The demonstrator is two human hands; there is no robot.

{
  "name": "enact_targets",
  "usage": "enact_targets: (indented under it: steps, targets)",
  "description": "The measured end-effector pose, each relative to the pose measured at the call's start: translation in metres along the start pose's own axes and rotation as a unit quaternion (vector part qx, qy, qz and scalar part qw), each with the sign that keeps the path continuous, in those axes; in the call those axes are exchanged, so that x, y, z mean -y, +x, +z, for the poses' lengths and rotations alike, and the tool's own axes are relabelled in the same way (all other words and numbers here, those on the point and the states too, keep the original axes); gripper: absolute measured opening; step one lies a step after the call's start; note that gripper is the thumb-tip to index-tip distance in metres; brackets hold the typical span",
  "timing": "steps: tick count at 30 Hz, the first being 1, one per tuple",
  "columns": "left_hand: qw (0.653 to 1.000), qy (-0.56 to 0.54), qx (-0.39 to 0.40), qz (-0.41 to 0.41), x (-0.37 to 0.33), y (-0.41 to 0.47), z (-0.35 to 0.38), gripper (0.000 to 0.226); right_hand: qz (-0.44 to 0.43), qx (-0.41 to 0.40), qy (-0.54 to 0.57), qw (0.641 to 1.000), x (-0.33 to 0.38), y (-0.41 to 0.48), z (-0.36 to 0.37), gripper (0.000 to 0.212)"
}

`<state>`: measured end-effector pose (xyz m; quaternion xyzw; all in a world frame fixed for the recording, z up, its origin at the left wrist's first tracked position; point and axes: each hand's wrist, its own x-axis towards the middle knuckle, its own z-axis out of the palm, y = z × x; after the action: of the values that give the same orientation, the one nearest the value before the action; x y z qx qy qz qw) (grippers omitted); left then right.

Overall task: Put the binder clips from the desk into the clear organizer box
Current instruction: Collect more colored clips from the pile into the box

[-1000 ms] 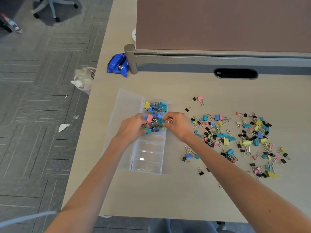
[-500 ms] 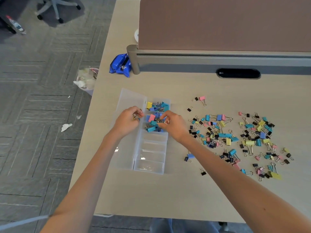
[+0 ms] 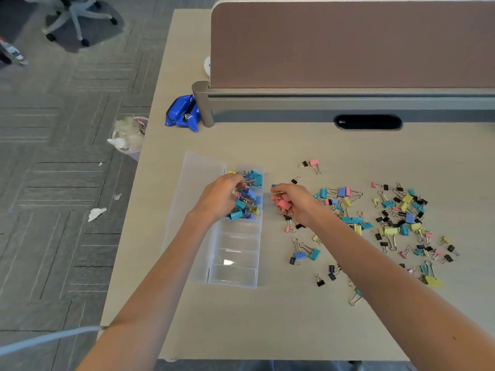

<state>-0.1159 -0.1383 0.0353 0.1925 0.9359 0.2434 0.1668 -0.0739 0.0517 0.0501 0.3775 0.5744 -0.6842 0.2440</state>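
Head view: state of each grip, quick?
Left grip: fingers curled over the clips in the box; cannot tell if it holds one.
Right grip: closed on pink clips.

The clear organizer box (image 3: 233,274) lay open, its lid (image 3: 195,183) flat to the left. Its two farthest compartments held blue, teal and yellow binder clips (image 3: 247,202). Loose clips (image 3: 356,220), pink, yellow, teal, blue and black, lay scattered right of the box.
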Motion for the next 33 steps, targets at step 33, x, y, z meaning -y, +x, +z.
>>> enact_targets:
  steps: [33]
  targets:
    - [0.905,-0.401,-0.026,-0.141,0.003,0.0,-0.012,0.009,-0.161,-0.03,-0.074,0.984,0.012,0.0,0.035,0.01]
